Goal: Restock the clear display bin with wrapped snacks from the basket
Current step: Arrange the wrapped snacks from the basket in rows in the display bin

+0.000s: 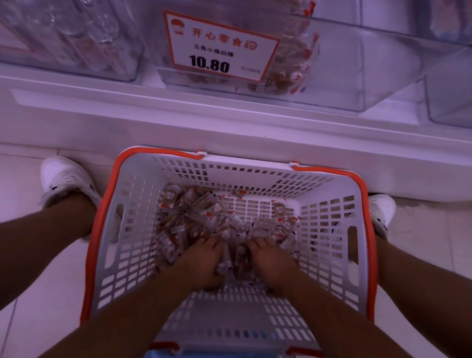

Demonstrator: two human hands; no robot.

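Note:
A white slotted basket (pixel 135 228) with an orange rim stands on the floor between my feet. A heap of small clear-wrapped brown snacks (pixel 198 212) lies in its bottom. Both my hands are down in the heap, side by side. My left hand (pixel 201 261) and my right hand (pixel 270 261) have their fingers curled into the wrapped snacks, gathering a clump between them. Above, on the white shelf, stands the clear display bin (pixel 342 69) with a price card (pixel 221 45) reading 10.80 and a few snacks at its left end.
Other clear bins flank it on the shelf: one at the left (pixel 65 28) and one at the far right (pixel 460 88). The white shelf ledge (pixel 232 124) juts out above the basket. My white shoes (pixel 64 179) stand on the tiled floor.

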